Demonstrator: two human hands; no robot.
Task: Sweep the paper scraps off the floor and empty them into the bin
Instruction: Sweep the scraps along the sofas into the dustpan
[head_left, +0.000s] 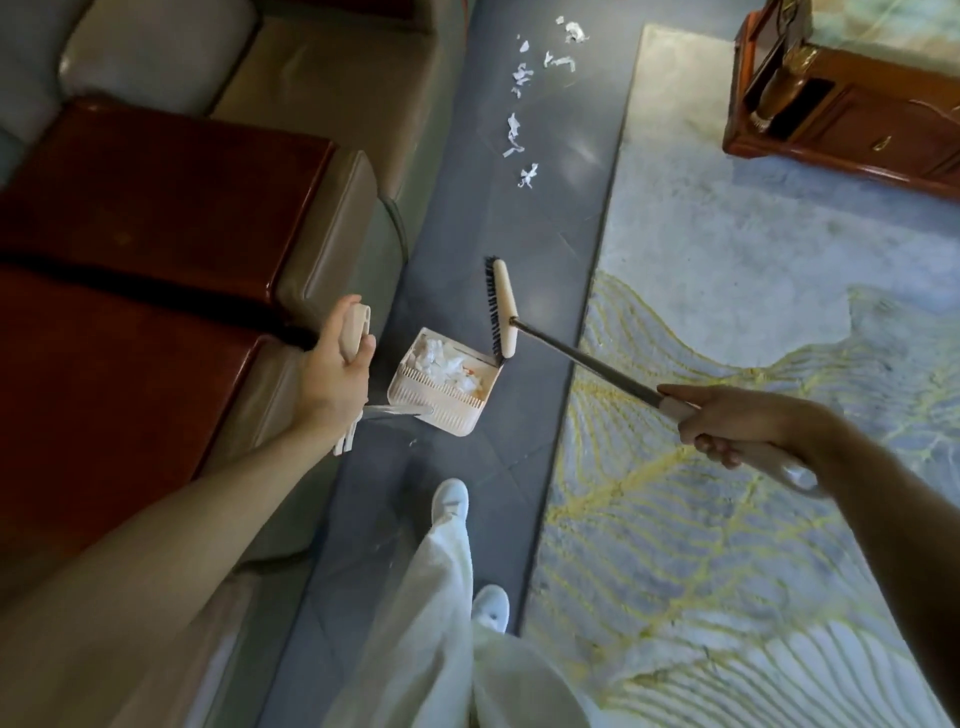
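My left hand (335, 371) grips the cream handle of a long-handled dustpan (441, 382), which sits low over the dark floor and holds several white paper scraps. My right hand (727, 423) grips the cream grip of a broom. Its dark pole runs up-left to the broom head (503, 309), whose black bristles point left, just above the dustpan's right corner. More white paper scraps (522, 119) lie scattered on the dark floor farther ahead. No bin is in view.
A sofa with a red-brown mat (156, 208) fills the left side. A pale rug with yellow lines (727, 364) covers the floor on the right. A wooden cabinet (841, 104) stands at the top right. My white-trousered legs and shoes (451, 501) are on the dark floor strip.
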